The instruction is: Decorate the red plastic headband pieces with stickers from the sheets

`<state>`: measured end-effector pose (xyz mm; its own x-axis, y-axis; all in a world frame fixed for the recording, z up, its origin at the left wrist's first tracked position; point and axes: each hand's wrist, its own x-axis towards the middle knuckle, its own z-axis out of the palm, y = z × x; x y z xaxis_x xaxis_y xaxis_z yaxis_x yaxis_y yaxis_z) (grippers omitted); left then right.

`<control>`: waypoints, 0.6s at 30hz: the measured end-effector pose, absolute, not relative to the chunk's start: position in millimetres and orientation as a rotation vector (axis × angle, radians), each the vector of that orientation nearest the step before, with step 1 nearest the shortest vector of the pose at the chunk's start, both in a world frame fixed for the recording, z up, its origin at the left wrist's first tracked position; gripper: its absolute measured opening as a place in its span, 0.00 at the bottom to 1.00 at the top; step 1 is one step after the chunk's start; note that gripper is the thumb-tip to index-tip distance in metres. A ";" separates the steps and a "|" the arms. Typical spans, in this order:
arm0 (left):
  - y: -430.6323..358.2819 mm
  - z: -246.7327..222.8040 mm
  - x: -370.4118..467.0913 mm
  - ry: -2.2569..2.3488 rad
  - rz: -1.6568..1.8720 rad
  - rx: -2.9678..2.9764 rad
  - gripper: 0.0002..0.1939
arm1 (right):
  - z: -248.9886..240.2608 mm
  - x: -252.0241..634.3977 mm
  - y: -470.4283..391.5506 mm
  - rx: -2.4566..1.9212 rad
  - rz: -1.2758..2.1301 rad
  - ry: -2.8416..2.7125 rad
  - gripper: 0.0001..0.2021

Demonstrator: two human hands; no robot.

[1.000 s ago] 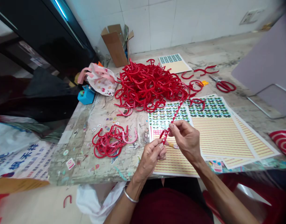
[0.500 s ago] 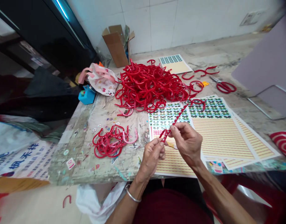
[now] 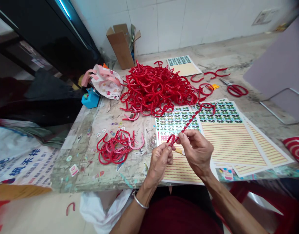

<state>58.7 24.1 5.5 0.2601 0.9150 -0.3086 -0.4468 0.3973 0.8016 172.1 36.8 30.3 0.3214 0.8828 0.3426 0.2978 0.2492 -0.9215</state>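
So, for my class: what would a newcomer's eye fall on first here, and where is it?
Probably the big heap of red curved pieces in the middle of the table, with a smaller pile in front of it to the left. Next, in front of the heap, the left hand and right hand hold a narrow red strip above the printed sheets.

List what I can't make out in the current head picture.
All in the head view:
Red strip: its gripped part, hidden by the left hand.
Cardboard box: its lower contents, hidden by its walls.
Red item: the rest, cut off by the right edge.
Printed sheet: picture details, too small.
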 end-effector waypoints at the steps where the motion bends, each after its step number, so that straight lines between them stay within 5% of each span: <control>1: 24.5 5.5 58.8 0.869 1.013 0.651 0.11 | 30.8 171.7 36.1 -1.305 0.574 -1.224 0.03; 18: 18.1 10.0 55.1 0.818 0.975 0.685 0.12 | 22.8 178.4 46.9 -1.333 0.680 -1.061 0.07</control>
